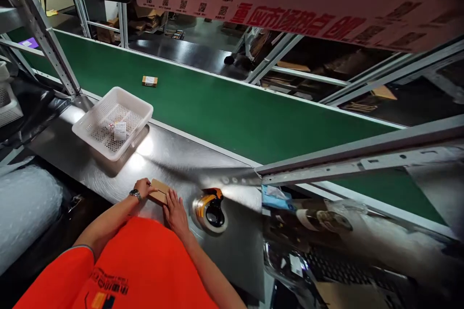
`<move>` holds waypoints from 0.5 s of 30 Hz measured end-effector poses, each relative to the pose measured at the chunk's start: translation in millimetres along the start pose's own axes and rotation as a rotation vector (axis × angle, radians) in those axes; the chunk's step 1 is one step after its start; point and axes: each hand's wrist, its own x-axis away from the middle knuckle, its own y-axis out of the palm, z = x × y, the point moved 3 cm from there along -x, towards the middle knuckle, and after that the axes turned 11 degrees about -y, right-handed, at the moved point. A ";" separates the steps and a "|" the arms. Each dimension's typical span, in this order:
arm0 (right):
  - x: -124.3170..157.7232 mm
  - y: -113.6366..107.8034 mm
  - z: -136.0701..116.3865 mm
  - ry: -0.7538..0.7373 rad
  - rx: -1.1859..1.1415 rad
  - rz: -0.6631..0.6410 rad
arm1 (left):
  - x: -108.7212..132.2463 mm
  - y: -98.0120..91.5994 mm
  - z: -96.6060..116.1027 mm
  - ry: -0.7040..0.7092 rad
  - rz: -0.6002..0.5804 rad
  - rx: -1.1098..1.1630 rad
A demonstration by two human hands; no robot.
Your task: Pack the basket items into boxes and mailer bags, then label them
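Observation:
A small brown cardboard box (158,190) lies on the metal worktable in front of me, with a dark slit along its top. My left hand (142,188), wearing a wristwatch, grips the box's left end with bent fingers. At the right end, my right hand (176,211) rests with its fingers stretched out against the cardboard. Its fingertips touch the box; the underside of the palm is hidden. Just right of that hand stands an orange and black tape dispenser (210,210) with a roll of tape.
A white plastic basket (136,130) holding a labelled packet (120,130) stands at the worktable's back left. Behind runs a green conveyor belt (217,108) carrying a small labelled box (149,81). Bubble wrap (29,212) is at left; a keyboard (340,268) and metal post lie rightward.

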 end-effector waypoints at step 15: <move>5.3 -19.7 10.9 -0.037 -0.072 0.125 | 5.1 1.7 1.8 -0.019 -0.076 0.149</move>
